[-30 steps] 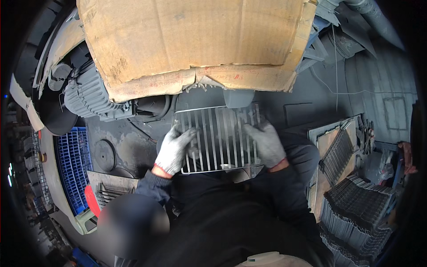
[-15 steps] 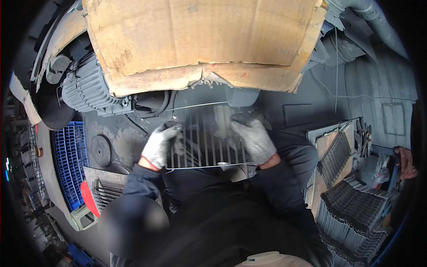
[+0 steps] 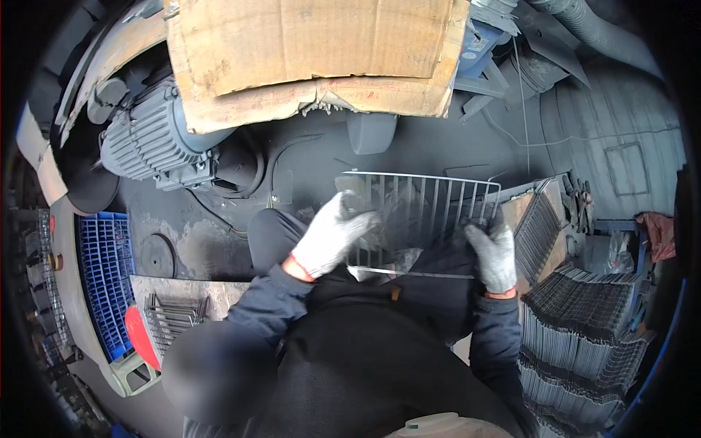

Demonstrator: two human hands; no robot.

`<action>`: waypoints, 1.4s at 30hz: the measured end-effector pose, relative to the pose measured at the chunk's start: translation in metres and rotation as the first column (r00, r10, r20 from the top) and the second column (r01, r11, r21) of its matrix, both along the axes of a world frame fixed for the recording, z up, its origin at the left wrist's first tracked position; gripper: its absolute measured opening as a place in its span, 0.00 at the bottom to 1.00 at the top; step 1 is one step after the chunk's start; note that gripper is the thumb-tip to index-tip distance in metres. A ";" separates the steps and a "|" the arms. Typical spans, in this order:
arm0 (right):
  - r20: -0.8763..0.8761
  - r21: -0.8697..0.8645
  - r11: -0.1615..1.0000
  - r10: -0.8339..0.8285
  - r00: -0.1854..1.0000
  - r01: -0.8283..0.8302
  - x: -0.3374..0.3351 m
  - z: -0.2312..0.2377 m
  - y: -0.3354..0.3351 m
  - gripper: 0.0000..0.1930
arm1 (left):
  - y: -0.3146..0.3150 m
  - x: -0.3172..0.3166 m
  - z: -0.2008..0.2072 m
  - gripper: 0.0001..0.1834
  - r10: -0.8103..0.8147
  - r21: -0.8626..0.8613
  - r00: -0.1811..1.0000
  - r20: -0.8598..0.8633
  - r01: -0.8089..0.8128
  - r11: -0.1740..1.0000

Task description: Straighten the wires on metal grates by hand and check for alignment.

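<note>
The gloved fingers (image 3: 354,219) of the left hand (image 3: 332,237) are curled over the left edge of a wire grille (image 3: 420,219), and a bar of it is clamped between them. The fingers (image 3: 485,235) of the right hand (image 3: 495,255) are closed round the grille's lower right corner in the same way. The grille is thus held in both hands, clear of any surface, in front of the chest and toward the person's right, its bars running away from the body and its far edge tilted up.

Just beyond the right hand a cardboard box (image 3: 539,226) is seen with grilles of the same kind stood on edge in it, and below it a large stack of wire grilles (image 3: 584,321) is piled at the person's right. On the left, a few more grilles lie in a shallow tray (image 3: 175,310) beside a blue plastic crate (image 3: 106,270). Ahead, an electric motor (image 3: 150,142) is mounted on the dark machine bed (image 3: 307,157), partly covered by a sheet of worn cardboard (image 3: 314,51).

From this it is judged that the grille in hand is being carried between the machine and the piles at the right. Many pieces are already stacked there; the present one has not yet been set down, and the few in the left tray appear still to be handled.
</note>
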State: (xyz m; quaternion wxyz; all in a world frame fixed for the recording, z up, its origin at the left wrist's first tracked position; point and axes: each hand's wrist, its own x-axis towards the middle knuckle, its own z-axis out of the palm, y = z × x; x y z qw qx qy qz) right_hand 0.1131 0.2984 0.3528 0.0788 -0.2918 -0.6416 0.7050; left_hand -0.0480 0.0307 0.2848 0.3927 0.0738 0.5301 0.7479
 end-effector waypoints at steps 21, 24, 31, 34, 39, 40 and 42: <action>-0.434 0.066 0.977 0.213 0.875 -0.205 -0.033 -0.047 -0.059 0.11 | -0.073 0.035 0.014 0.12 0.401 0.126 0.695 -0.597 -0.412 0.902; -0.429 0.124 0.976 0.217 0.877 -0.181 -0.033 -0.050 -0.058 0.12 | -0.066 0.030 0.008 0.12 0.427 0.154 0.662 -0.616 -0.430 0.889; -0.462 0.083 0.980 0.197 0.865 -0.179 -0.038 -0.060 -0.054 0.11 | -0.059 0.022 0.008 0.11 0.407 0.127 0.703 -0.583 -0.417 0.900; -0.476 0.086 0.987 0.160 0.865 -0.135 -0.049 -0.080 -0.048 0.10 | -0.054 0.018 0.004 0.08 0.390 0.064 0.710 -0.587 -0.440 0.896; -0.330 -0.029 0.999 0.033 0.943 -0.045 -0.086 -0.136 -0.015 0.11 | -0.014 -0.012 -0.056 0.07 0.296 -0.226 0.753 -0.588 -0.504 0.834; -0.327 -0.044 0.999 0.004 0.945 -0.020 -0.090 -0.144 -0.005 0.10 | -0.002 -0.019 -0.066 0.09 0.246 -0.274 0.730 -0.638 -0.514 0.813; -0.242 -0.024 0.995 -0.103 0.965 0.100 -0.091 -0.153 0.012 0.12 | 0.023 -0.032 -0.065 0.12 0.179 -0.331 0.781 -0.598 -0.445 0.832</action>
